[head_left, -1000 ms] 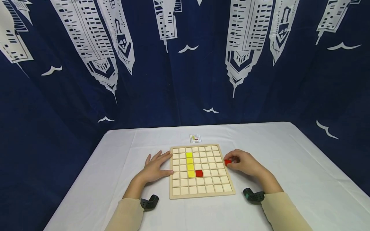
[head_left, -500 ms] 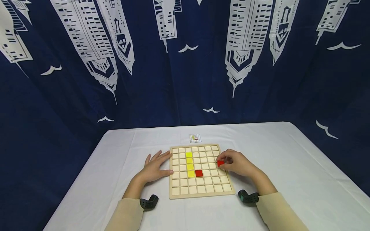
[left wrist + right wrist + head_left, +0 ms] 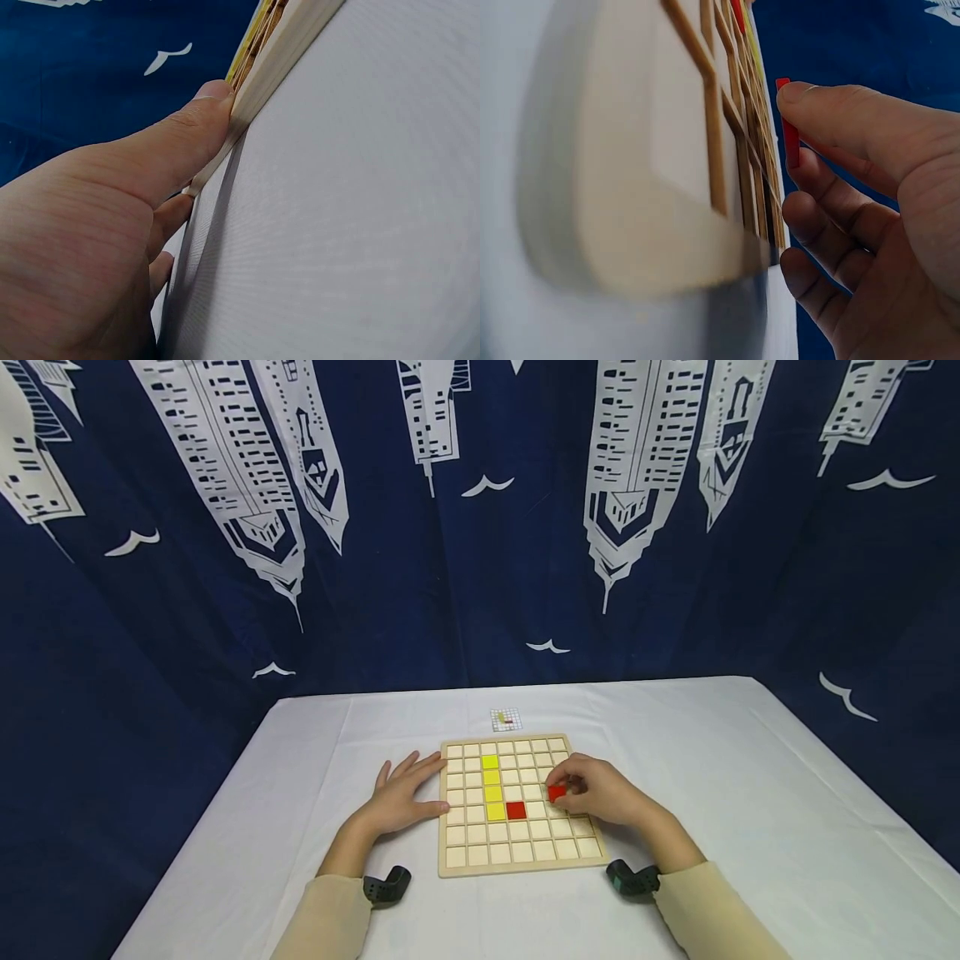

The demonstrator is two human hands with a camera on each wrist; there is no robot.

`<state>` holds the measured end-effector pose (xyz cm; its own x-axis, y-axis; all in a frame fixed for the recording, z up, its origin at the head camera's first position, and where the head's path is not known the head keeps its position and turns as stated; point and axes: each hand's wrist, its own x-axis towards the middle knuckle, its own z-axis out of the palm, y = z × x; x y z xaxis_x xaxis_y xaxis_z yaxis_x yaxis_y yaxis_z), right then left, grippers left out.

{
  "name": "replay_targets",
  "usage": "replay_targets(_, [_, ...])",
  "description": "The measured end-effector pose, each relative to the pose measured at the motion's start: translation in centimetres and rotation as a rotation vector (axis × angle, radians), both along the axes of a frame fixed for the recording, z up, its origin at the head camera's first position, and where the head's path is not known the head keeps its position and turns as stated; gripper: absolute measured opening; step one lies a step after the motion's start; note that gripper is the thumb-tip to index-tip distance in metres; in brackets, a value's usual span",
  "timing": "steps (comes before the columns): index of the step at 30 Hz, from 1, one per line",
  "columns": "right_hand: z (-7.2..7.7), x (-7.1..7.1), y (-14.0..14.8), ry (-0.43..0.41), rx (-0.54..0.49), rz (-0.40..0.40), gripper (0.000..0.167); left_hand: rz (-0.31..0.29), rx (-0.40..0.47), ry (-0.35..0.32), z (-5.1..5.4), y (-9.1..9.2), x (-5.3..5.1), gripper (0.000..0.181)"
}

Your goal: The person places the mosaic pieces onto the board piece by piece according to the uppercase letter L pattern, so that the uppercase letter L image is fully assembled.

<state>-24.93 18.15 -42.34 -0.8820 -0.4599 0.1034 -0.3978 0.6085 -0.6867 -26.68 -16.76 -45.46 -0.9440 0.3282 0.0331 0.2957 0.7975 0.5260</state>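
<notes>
A wooden grid board [image 3: 525, 872] lies on the table, its squares pale. Several yellow tiles [image 3: 492, 777] form a column on it, and one red tile [image 3: 516, 811] sits to the right of the lowest yellow one. Along the board's left edge rests my left hand [image 3: 402, 797], fingers spread and fairly straight; the left wrist view has its thumb [image 3: 196, 124] against the wooden side. My right hand [image 3: 603, 789] is over the board's right part, pinching a second red tile [image 3: 788, 124] between thumb and fingers. From the side, that tile looks thin and held apart from the board.
A small printed grid card [image 3: 506, 720] with a yellow and red pattern lies behind the board. White cloth [image 3: 360, 727] covers the table. A dark blue curtain [image 3: 450, 577] hangs at the back. Each wrist wears a black device [image 3: 387, 886].
My right hand has moved left with the pinched red tile, from beside the board's right edge to over its right-hand squares. The left hand has stayed in place.
</notes>
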Motion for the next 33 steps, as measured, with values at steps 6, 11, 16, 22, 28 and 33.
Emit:
replay_targets(6, [-0.1, 0.3, -1.1, 0.050, 0.034, 0.042, 0.021, -0.006, 0.004, 0.002, 0.1, 0.0, 0.1, 0.078])
replay_targets(11, [-0.3, 0.5, -1.9, 0.040, 0.054, 0.049, 0.019, -0.008, 0.001, 0.000, 0.3, 0.1, 0.2, 0.077])
replay_targets(16, [-0.4, 0.7, -2.4, 0.057, 0.063, 0.061, 0.020, -0.009, 0.001, -0.002, 0.3, 0.1, 0.2, 0.077])
replay_targets(22, [-0.6, 0.7, -2.7, 0.074, 0.077, 0.057, 0.021, -0.008, 0.003, -0.001, 0.3, 0.0, 0.1, 0.077])
replay_targets(28, [-0.9, 0.8, -2.8, 0.097, 0.075, 0.053, 0.020, -0.002, 0.002, -0.005, 0.1, 0.0, 0.2, 0.078])
replay_targets(33, [-1.0, 0.8, -2.9, 0.100, 0.062, 0.057, 0.021, -0.001, 0.002, -0.002, 0.1, 0.1, 0.2, 0.078])
